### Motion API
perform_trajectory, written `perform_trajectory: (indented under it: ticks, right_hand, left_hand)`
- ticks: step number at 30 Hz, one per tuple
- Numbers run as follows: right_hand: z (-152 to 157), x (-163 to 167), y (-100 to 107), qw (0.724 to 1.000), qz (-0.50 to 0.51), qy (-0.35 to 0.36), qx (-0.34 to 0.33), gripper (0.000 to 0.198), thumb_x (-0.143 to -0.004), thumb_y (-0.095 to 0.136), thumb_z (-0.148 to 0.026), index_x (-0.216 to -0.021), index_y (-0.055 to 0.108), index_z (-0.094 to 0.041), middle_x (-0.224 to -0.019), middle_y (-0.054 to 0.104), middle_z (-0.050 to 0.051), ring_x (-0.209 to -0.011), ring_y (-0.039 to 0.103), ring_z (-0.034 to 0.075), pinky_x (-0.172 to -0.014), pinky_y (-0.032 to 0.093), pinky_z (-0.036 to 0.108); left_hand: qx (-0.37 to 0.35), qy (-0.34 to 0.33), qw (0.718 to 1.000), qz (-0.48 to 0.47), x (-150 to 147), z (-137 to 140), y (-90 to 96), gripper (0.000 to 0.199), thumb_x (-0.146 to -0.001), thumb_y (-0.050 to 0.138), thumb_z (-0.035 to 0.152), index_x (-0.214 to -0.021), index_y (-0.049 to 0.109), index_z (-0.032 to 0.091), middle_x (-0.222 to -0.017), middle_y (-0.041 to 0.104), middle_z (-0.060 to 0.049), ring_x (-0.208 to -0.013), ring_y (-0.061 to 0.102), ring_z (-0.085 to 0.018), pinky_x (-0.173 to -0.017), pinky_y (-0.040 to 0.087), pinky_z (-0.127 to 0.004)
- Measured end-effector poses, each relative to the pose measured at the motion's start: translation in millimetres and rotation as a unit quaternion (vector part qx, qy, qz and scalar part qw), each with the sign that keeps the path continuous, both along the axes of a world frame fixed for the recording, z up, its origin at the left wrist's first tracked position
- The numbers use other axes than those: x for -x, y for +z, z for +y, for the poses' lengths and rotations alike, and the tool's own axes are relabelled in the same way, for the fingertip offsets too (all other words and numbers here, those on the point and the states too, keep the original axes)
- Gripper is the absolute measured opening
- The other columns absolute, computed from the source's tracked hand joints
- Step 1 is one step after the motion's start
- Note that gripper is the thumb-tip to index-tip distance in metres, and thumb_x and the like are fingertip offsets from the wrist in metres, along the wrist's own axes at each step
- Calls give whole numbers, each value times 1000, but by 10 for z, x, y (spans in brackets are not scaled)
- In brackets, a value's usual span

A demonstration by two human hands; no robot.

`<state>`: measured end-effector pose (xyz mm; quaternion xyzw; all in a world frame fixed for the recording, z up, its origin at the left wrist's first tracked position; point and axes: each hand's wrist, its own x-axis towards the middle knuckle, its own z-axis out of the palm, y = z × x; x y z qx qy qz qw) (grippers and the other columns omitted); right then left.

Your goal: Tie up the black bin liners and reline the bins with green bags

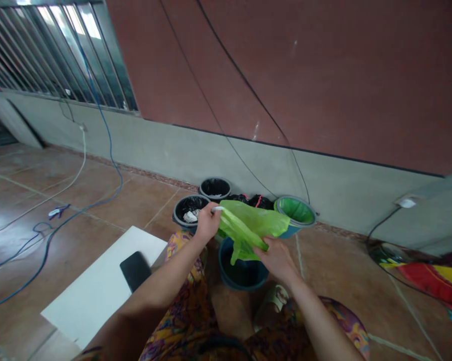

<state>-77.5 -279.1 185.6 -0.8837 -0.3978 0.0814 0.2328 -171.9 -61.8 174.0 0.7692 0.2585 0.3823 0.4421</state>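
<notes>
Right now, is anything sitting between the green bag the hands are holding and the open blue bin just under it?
Nothing visible. The left hand and right hand both grip the green plastic bag, which hangs directly above the unlined blue bin. The bin's mouth looks open and dark inside, with only the bag's lower tail dangling over it.

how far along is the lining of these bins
Looks done: the two bins with black liners and the green-lined bin by the wall. In hand: the left hand and right hand each grip the green bag, spread above the blue bin. Left: that bin shows no liner, and the bag is not in it yet.
</notes>
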Motion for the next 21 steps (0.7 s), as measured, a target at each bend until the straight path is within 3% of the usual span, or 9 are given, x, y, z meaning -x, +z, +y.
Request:
perform_trajectory:
  ticks: [2,6,9,13,14,16,19,21]
  right_hand:
    - [-25,11,-24,989,135,23,-57,22,-77,65,-34,-92,67,-18,-96,72,9,-92,66,25,-82,50,37]
    - [19,73,28,898,389,62,-194,50,-77,68,-49,-120,61,-24,-119,70,5,-107,65,24,-93,51,40]
    - [86,64,59,854,456,13,-250,49,-78,66,-57,-115,66,-24,-117,71,6,-106,66,24,-94,51,40]
    - [133,-18,-3,812,504,-5,-295,46,-69,73,-58,-95,71,-19,-95,75,6,-85,68,22,-79,53,35]
    - [132,-39,-24,811,502,0,-300,45,-66,76,-56,-89,71,-18,-88,75,5,-79,67,20,-76,52,33]
    - [108,-80,-49,832,461,-10,-309,42,-62,79,-54,-78,70,-17,-76,71,2,-67,63,17,-67,50,30]
    - [12,-151,-29,913,263,-97,-295,33,-65,73,-51,-69,68,-18,-61,64,-1,-56,55,14,-54,39,25]
    - [-87,-205,4,954,106,-156,-234,27,-71,66,-46,-70,70,-19,-56,60,-2,-52,51,14,-52,34,25]
  left_hand:
    - [27,-25,999,-18,-21,-49,-29,11,-83,55,23,-75,63,20,-64,54,2,-61,47,-14,-62,37,-23]
    - [36,-114,993,-10,-29,-178,-38,14,-85,55,27,-79,64,18,-67,56,2,-66,48,-14,-63,37,-23]
    - [6,-159,987,14,-7,-227,9,17,-86,56,30,-78,64,17,-67,55,2,-64,46,-13,-63,36,-23]
    - [-75,-193,976,61,5,-202,33,8,-81,62,25,-80,64,18,-75,59,0,-71,53,-15,-71,40,-26]
    - [-98,-191,974,74,5,-181,18,5,-79,61,20,-82,65,18,-79,61,-1,-76,55,-17,-75,42,-27]
    - [-140,-165,972,97,9,-123,-30,19,-74,56,7,-86,66,17,-86,62,-5,-84,57,-21,-82,43,-30]
    - [-155,-97,976,121,53,-9,-110,43,-64,49,-4,-98,67,17,-99,62,-10,-94,58,-24,-89,43,-32]
    - [-149,-58,976,148,109,71,-137,48,-63,50,-4,-102,66,18,-104,61,-10,-94,58,-24,-88,44,-32]
